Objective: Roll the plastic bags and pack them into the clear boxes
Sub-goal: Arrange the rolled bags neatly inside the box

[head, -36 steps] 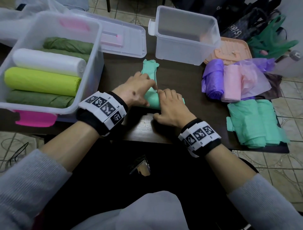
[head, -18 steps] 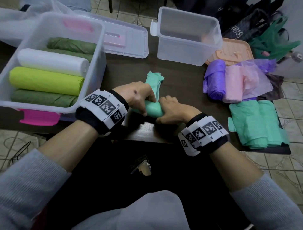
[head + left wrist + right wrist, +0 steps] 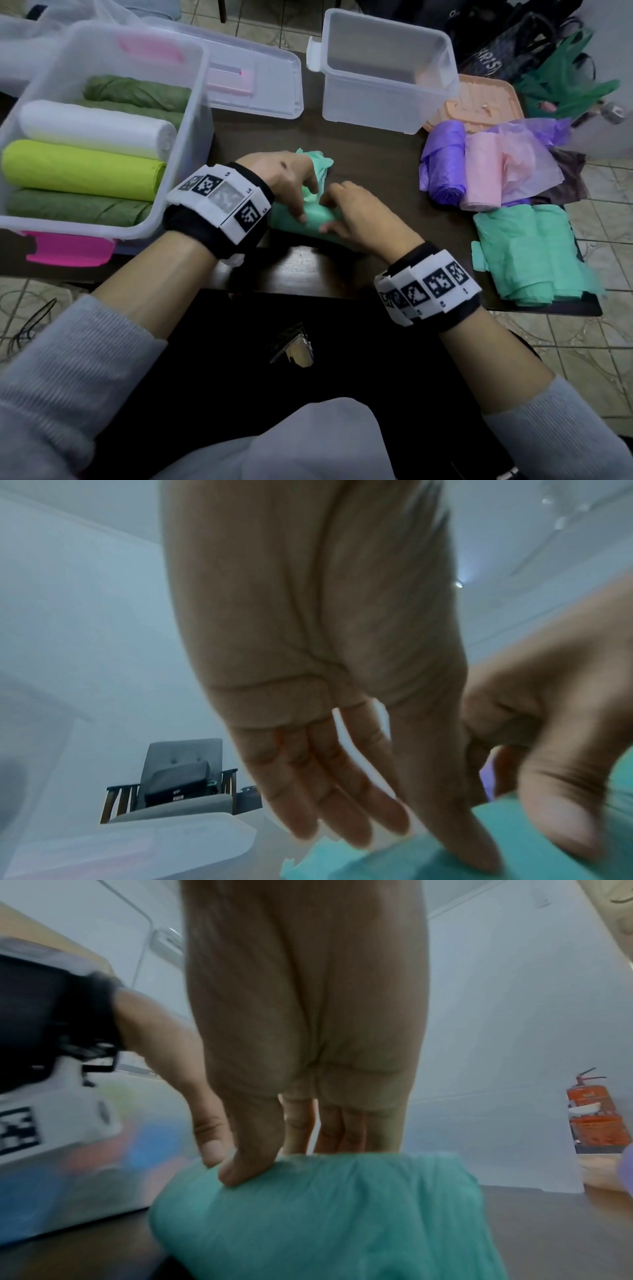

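A teal plastic bag [image 3: 310, 219], mostly rolled up, lies across the dark table [image 3: 376, 161] near its front edge. Its short loose tail [image 3: 320, 164] sticks out on the far side. My left hand [image 3: 294, 185] grips the roll's left part, thumb on the near side and fingers over the top. My right hand [image 3: 346, 212] grips the right part the same way. In the left wrist view the left fingers [image 3: 342, 804] reach down onto the teal bag [image 3: 428, 859]. The right wrist view shows my right thumb [image 3: 246, 1150] pressing the teal roll [image 3: 325, 1218].
A clear box [image 3: 191, 113] at the left holds green, white and lime rolls. An empty clear box [image 3: 387, 99] stands at the back, between a clear lid [image 3: 267, 82] and a peach lid [image 3: 486, 99]. Purple [image 3: 445, 161], pink [image 3: 483, 171] and folded teal bags [image 3: 527, 250] lie at the right.
Both hands have rolled the teal bag further away from me. The loose tail has grown much shorter and the roll thicker.
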